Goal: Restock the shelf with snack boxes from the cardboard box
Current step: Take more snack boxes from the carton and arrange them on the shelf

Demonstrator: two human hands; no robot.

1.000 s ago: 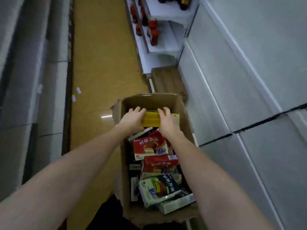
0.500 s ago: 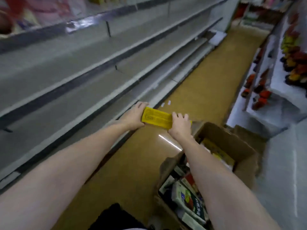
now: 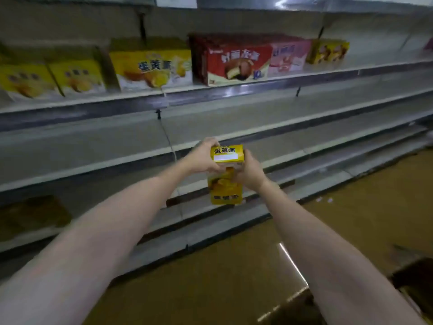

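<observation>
Head camera footage is filled by a long grey metal shelf unit [image 3: 234, 127] with several tiers, seen from above and at a slant. A yellow cardboard snack box [image 3: 226, 174] is held upright in mid-air in front of the lower tiers, its narrow top face with printed characters and a white label turned toward the camera. It is gripped from both sides: the left hand [image 3: 203, 158] is curled round its upper left edge, and the right hand [image 3: 248, 172] is wrapped round its right side, the fingers of both closed on the cardboard. Both bare forearms are stretched forward from the bottom corners.

On an upper tier, a row of boxes is set along the front edge: yellow cake boxes [image 3: 150, 69] at left and centre, a red chocolate-pie box [image 3: 234, 62], a pink box [image 3: 289, 57] just beside it, and a smaller yellow box [image 3: 328, 51] farther right. The tiers directly behind the held box are seen as bare grey surfaces. A brown floor [image 3: 351, 226] is visible at lower right, crossed by a bright reflected streak.
</observation>
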